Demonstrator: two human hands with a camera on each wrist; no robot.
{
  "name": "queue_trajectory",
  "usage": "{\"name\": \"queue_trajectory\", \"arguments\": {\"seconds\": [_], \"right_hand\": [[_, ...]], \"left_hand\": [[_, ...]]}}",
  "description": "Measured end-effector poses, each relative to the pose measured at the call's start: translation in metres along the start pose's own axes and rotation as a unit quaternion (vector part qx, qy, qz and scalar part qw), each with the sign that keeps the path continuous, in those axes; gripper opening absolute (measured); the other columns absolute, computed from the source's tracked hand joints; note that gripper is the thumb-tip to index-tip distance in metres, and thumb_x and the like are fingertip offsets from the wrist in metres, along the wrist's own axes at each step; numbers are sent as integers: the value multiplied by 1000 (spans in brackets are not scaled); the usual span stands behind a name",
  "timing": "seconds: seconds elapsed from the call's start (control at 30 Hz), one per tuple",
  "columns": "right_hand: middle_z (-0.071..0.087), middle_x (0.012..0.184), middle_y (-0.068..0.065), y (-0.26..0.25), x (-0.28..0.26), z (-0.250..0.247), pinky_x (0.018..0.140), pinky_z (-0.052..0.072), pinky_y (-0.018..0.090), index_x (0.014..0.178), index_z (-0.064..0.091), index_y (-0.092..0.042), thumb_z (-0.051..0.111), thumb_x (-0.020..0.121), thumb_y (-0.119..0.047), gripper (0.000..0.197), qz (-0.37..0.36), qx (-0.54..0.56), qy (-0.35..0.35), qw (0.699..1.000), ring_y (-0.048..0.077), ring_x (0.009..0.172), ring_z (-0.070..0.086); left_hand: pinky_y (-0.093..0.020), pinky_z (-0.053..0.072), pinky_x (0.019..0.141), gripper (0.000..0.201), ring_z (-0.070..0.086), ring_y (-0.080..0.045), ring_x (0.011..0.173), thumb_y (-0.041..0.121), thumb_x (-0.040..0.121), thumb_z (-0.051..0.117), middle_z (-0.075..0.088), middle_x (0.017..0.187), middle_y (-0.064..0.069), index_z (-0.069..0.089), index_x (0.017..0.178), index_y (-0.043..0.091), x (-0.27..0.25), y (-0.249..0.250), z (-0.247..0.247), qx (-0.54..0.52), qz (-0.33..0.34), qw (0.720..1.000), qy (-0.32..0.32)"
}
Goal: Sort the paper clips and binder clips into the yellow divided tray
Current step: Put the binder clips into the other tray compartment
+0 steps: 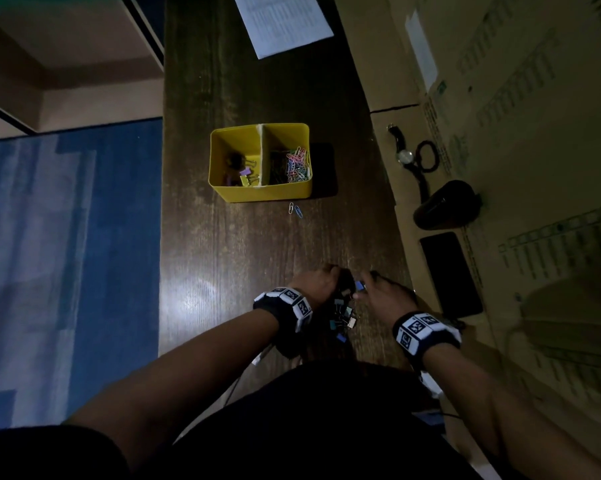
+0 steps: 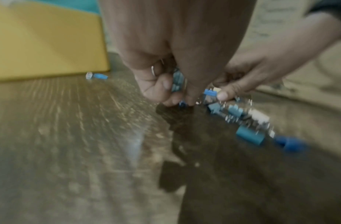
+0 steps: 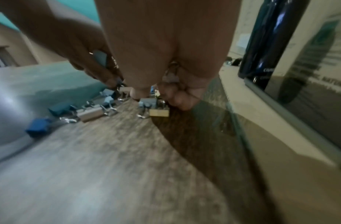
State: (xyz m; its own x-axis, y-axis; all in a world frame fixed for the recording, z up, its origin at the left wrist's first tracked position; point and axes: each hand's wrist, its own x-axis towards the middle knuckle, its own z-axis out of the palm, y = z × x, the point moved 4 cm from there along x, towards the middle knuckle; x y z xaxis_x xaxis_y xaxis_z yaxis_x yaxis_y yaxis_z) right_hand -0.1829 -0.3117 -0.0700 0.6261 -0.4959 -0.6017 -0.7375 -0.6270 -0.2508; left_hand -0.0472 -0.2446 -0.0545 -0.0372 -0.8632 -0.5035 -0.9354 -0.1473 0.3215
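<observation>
Both hands point(image 1: 347, 289) pinched binder clips point(image 1: 344, 313) from the pile; the yellow tray point(image 1: 223, 188) lay at eleven o'clock, nearer the left.

Head view: the wooden table point(image 1: 243, 258) is seen from above, looking steeply down.
Wrist views: the tabletop is skimmed at close range.
Shared: binder clips point(image 1: 344, 315) between both hands.
</observation>
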Motion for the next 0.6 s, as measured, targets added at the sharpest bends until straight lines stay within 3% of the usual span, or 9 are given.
{"name": "queue_trajectory", "arguments": {"seconds": [0.13,0.2,0.3,0.4,0.5,0.6], "right_hand": [[56,111,12,-4,-2,-7,75,51,42,109,33,-21,42,95,-43,28,8,34,2,999,33,83,62],[57,106,12,-3,-1,-10,73,50,41,104,32,-21,42,94,-42,25,6,27,-13,1000,33,80,61],[59,110,15,-5,0,-15,73,48,38,115,35,-17,38,96,-36,27,2,22,-44,999,33,86,61],[59,110,15,-6,1,-19,71,41,34,120,39,-13,37,97,-31,29,6,36,-55,998,32,90,60],[59,103,13,-4,-2,-24,71,47,35,105,38,-14,42,94,-31,21,14,51,-49,997,28,80,60],[57,110,9,0,-2,-25,78,48,37,110,38,-20,45,93,-27,20,24,75,-38,996,24,82,58]], "left_hand": [[-44,51,76,45,60,-40,102,24,98,43,45,130,-21,37,134,-2,-2,-5,5,27,2,1000,-14],[-41,49,73,43,61,-39,99,25,96,47,50,125,-19,39,132,3,-5,-8,4,-6,0,1000,-4],[-36,49,69,41,64,-35,91,32,89,58,61,110,-15,39,121,15,-7,-13,1,-105,-1,994,14],[-34,50,81,51,62,-30,102,32,88,60,61,120,-10,39,134,27,-10,-12,-2,-123,32,992,8],[-32,45,85,48,57,-29,109,28,92,55,56,127,-10,45,138,21,-10,-4,0,-96,52,994,9],[-42,53,79,44,60,-35,100,35,94,47,53,124,-12,43,134,19,-8,3,11,-70,54,996,13]]}}
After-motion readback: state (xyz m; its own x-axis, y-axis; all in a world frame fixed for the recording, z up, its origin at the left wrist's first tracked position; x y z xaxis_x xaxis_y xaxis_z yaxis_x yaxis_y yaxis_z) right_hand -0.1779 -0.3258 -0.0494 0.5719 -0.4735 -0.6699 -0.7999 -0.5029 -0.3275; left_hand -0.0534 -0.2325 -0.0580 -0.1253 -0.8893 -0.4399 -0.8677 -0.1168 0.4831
